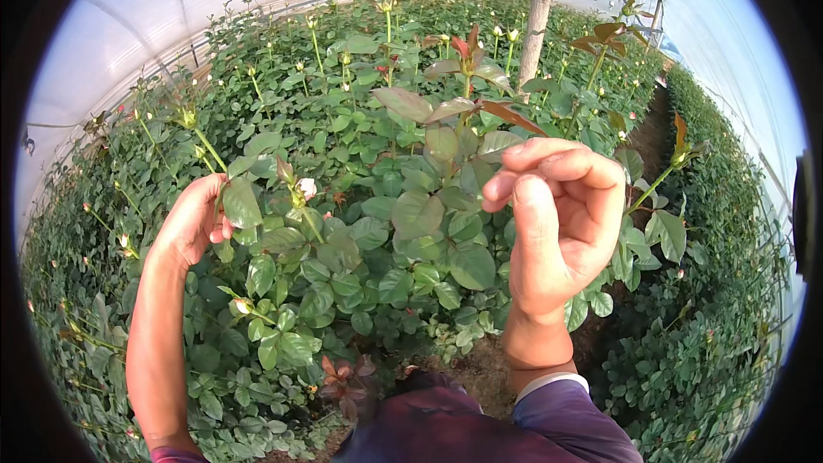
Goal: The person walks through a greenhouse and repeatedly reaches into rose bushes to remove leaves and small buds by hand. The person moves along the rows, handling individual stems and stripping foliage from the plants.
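On the left, my left hand (pixel 199 215) is curled around a rose stem (pixel 209 146) just below its green bud (pixel 186 117). A broad leaf (pixel 242 202) covers its fingertips. My right hand (pixel 559 218) is raised in front of the bushes with the palm turned inward. Its fingers are bent and stand apart from the thumb, with nothing visible between them. Tall shoots with reddish leaves (pixel 463 109) rise just behind it to the left. Between the hands a pale pink rose bud (pixel 307 188) opens on a short stem. Another budded stem (pixel 651 188) leans out to the right of my right hand.
Dense rose bushes (pixel 360 122) fill the bed ahead. A wooden post (pixel 537 19) stands among them. To the right, a narrow dirt path (pixel 649 122) separates another plant row (pixel 714 135). Plastic greenhouse sheeting (pixel 720 32) encloses the rows. Bare soil (pixel 485 373) shows near my body.
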{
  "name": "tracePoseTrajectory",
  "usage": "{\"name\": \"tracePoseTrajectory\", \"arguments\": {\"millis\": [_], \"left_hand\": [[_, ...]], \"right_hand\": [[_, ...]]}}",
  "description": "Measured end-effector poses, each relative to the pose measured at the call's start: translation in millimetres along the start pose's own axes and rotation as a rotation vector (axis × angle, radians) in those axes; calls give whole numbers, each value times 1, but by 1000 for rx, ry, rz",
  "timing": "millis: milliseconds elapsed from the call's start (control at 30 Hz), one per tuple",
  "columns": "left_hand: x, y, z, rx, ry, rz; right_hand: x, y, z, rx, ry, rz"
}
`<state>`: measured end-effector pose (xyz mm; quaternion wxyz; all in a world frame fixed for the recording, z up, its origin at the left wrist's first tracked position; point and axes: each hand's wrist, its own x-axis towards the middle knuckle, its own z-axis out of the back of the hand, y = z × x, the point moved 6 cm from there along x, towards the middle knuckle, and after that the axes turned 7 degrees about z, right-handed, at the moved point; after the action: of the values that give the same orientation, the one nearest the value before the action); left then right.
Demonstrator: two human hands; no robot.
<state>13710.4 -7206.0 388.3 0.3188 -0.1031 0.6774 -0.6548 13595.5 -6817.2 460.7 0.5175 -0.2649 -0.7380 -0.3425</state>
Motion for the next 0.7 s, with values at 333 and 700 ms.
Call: {"name": "tracePoseTrajectory", "arguments": {"millis": [333, 700], "left_hand": [[-94, -129, -109, 410, -298, -1166], [-62, -119, -226, 859, 307, -710]], "right_hand": [[26, -125, 14, -835, 673, -328], [26, -125, 12, -307, 963, -665]]}}
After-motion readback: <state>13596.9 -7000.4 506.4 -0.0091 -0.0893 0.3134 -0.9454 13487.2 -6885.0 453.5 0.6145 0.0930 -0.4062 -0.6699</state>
